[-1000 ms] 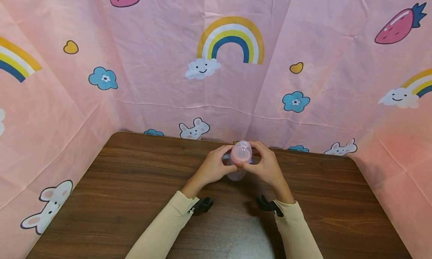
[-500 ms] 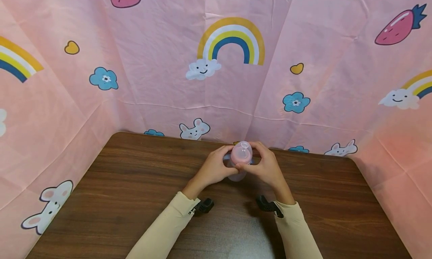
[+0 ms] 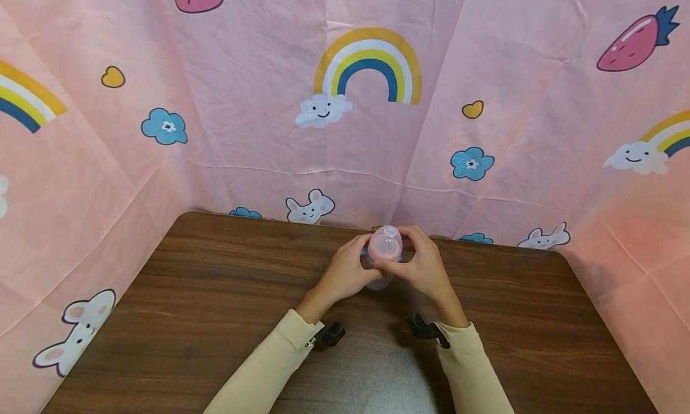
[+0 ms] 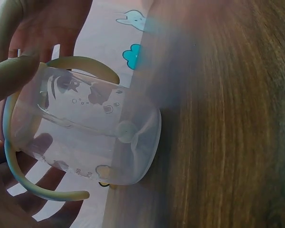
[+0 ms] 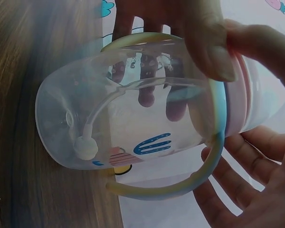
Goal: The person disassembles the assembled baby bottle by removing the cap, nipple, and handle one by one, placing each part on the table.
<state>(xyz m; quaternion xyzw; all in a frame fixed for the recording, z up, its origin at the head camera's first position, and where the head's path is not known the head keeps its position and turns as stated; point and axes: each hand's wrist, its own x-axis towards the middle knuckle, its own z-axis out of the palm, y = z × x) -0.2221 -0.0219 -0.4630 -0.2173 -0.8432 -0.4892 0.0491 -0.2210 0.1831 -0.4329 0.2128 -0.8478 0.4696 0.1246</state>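
A clear baby bottle [image 4: 85, 128] with a pink collar [image 5: 236, 99] and a clear domed cap [image 3: 386, 239] stands upright near the far side of the table. My left hand [image 3: 349, 271] grips the upper body, its thumb in front and fingers behind. At the collar, my right hand [image 3: 429, 269] pinches with the thumb, its fingers round the far side. A pale yellow-blue handle [image 5: 219, 123] curves out on each side of the bottle. Inside hangs a straw with a white weighted end [image 5: 86, 148]. Printed pictures and measuring marks show on the body.
The brown wood-grain table [image 3: 215, 318] carries the bottle close to its back edge. Behind and on both sides hangs a pink cloth [image 3: 259, 102] printed with rainbows, flowers and rabbits. A black wrist strap mount [image 3: 330, 334] sits at each sleeve cuff.
My left hand and forearm have shifted slightly to the right around the bottle. The right thumb has slid a little to the left across the collar. The bottle stays in place.
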